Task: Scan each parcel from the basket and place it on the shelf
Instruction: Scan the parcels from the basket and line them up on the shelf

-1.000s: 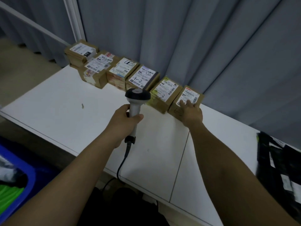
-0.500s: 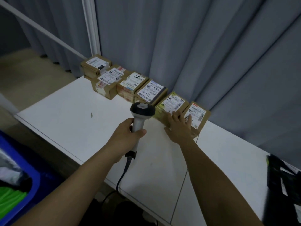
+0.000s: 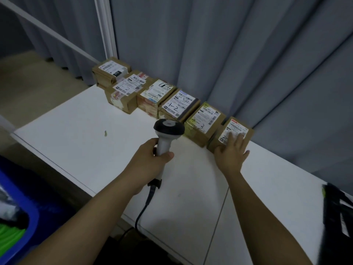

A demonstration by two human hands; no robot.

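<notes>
Several brown cardboard parcels with white labels stand in a row along the back of the white shelf top (image 3: 80,142), against the grey curtain. The rightmost parcel (image 3: 241,129) has my right hand (image 3: 230,153) lying flat on it, fingers straight over its label. Left of it stands a parcel marked 4-3 (image 3: 205,121), then one marked 1-2 (image 3: 177,106). My left hand (image 3: 150,163) grips the handle of a white and black barcode scanner (image 3: 168,131), held upright in front of the row, its cable hanging down over the shelf edge.
A blue basket (image 3: 23,213) with green and pale items sits low at the left. Black packages (image 3: 338,209) lie at the right edge of the shelf top. A small green scrap (image 3: 105,133) lies on the white surface. A white frame post (image 3: 104,27) rises behind the parcels.
My right hand slid left toward the 4-3 parcel, then back onto the rightmost parcel's label. My head has moved closer; the scanner stays in my left hand.
</notes>
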